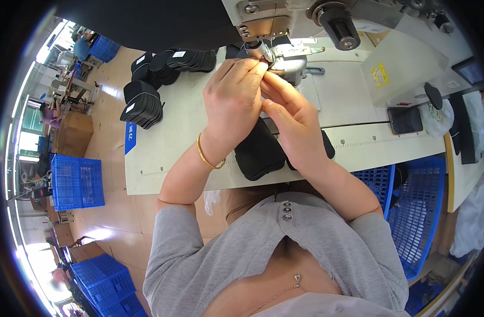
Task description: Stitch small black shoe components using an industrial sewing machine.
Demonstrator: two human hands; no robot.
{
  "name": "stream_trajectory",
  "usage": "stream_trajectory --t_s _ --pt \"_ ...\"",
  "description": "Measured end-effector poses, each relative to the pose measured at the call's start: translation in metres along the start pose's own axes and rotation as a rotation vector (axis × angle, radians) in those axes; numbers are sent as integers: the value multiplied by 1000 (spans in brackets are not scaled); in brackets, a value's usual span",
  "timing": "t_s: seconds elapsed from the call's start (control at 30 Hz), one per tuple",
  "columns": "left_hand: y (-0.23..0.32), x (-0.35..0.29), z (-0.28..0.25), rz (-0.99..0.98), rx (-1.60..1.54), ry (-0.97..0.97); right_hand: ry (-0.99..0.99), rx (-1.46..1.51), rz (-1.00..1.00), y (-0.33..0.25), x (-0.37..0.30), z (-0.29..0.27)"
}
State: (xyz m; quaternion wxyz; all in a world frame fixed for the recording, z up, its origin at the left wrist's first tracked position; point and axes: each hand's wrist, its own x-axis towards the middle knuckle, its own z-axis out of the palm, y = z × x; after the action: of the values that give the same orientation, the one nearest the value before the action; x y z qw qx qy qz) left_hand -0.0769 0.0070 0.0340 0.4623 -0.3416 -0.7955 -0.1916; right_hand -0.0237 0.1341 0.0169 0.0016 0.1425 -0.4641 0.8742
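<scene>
My left hand (234,98), with a gold bangle at its wrist, is closed just in front of the sewing machine's head (263,31). Its fingertips come together beside the metal part around the needle (260,51). My right hand (295,116) meets it from the right, thumb and fingers bent inward in a pinch. Whatever the fingers hold is hidden or too small to make out. Below the hands, a black padded fabric piece (259,156) lies at the table's front edge. Another black piece (327,145) shows partly behind my right wrist.
Tied stacks of black fabric pieces (142,105) stand on the left of the white table (173,140). A phone (405,121) lies at the right by a bagged thread cone (437,116). Blue crates (419,211) stand below right; another blue crate (78,182) is on the left floor.
</scene>
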Motion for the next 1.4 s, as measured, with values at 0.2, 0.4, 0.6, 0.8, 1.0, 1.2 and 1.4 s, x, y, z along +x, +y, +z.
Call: stream_trajectory --t_s 0.2,0.4,0.6,0.8,1.0,1.2,1.4 --pt "7 4 -4 -62 11 -45 7 6 17 -1 -2 -2" --pt "10 5 -4 -81 25 -68 15 30 31 -1 -3 -6" --pt "-9 -7 5 25 148 42 39 -59 82 -4 -9 -15" --pt "4 0 -35 -15 78 -299 22 -194 65 4 -2 -16" --pt "9 6 -40 -52 67 -342 -47 -192 101 6 3 -5" --pt "13 8 -40 -83 33 -354 -15 -269 55 13 4 -5" --pt "33 -3 -46 -56 15 -286 -18 -325 98 4 -5 -7"
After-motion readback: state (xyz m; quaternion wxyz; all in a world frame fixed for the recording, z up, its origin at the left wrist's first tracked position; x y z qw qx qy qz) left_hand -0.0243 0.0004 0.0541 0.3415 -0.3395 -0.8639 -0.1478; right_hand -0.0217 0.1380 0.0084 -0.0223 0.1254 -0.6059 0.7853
